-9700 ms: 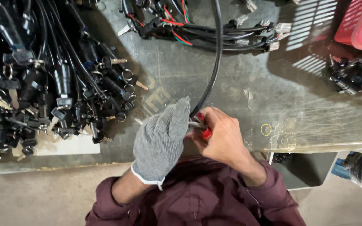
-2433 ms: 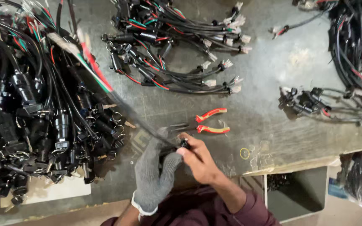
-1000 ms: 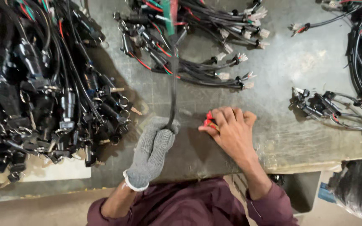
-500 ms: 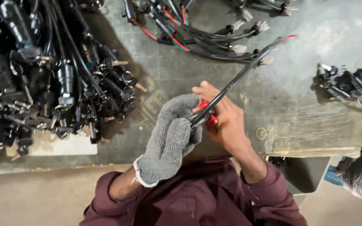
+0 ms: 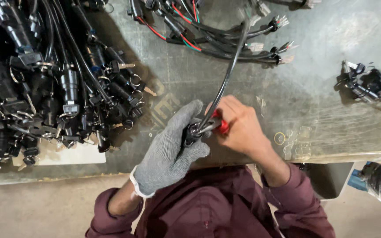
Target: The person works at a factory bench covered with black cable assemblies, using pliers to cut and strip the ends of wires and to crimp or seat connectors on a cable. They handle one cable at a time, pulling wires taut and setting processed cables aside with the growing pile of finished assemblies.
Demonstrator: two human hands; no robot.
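I see a white flat card [image 5: 73, 155] lying at the near edge of the grey workbench [image 5: 331, 114], half under the big pile of black connectors [image 5: 45, 83], and faint pale lettering stencilled on the bench just above my hands. My gloved left hand [image 5: 170, 147] is clamped round the end of a black cable [image 5: 225, 79], which arcs up toward the wire bundle [image 5: 217, 31] at the far edge. My bare right hand [image 5: 241, 128], touching the left, grips red-handled pliers [image 5: 219, 125] at that cable end.

We see a grey knitted cloth glove [image 5: 168, 150], a glossy black cable [image 5: 228, 75] (smooth plastic sheath), and a scuffed matt worktop [image 5: 323, 48].
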